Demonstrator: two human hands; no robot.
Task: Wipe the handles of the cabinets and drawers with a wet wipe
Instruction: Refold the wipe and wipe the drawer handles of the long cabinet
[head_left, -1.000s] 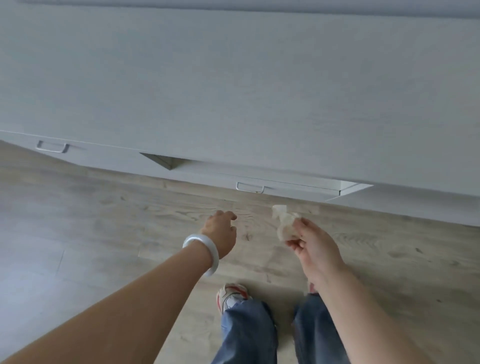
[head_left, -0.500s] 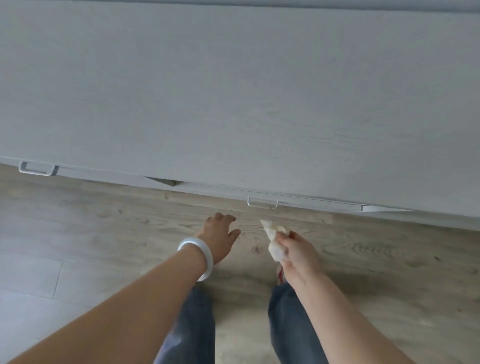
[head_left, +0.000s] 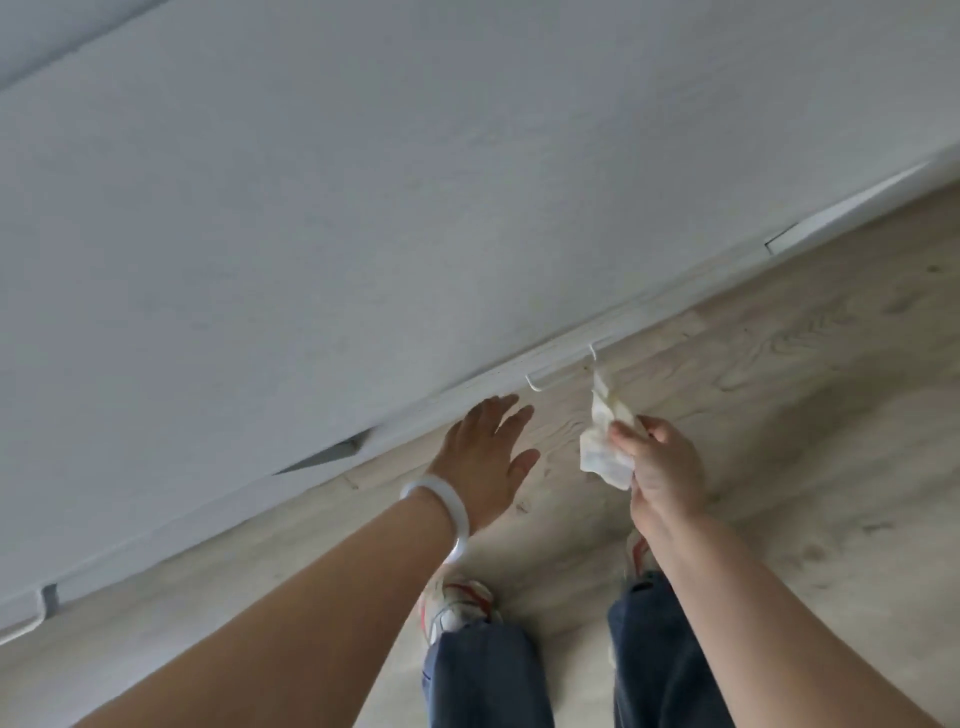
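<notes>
From the head camera, the person bends low over the bottom of a pale grey cabinet (head_left: 363, 208). The right hand (head_left: 662, 467) pinches a crumpled wet wipe (head_left: 605, 441) between thumb and fingertips, so a loose end sticks up toward the drawer handle (head_left: 563, 366). The wipe's top corner is just beside the right end of that thin bar handle, and I cannot tell if it touches yet. It looks held this way so the free part can fold round the bar and rub it. The left hand (head_left: 488, 452) is flat and open, with fingers spread and nothing in it. It reaches toward the low drawer front (head_left: 467, 395) just left of the handle, maybe to keep the drawer from sliding while the wipe rubs. A white bangle (head_left: 441, 501) sits on the left wrist. Another handle (head_left: 26, 618) shows far off at the left edge, well apart from both hands, and it likely needs a wipe too. Below are the wooden floor (head_left: 779, 415), blue jeans (head_left: 488, 675) and a white and red shoe (head_left: 454, 605). Nothing lies between the wipe and the handle, but the big cabinet front hangs over the low drawers and hides most of them.
</notes>
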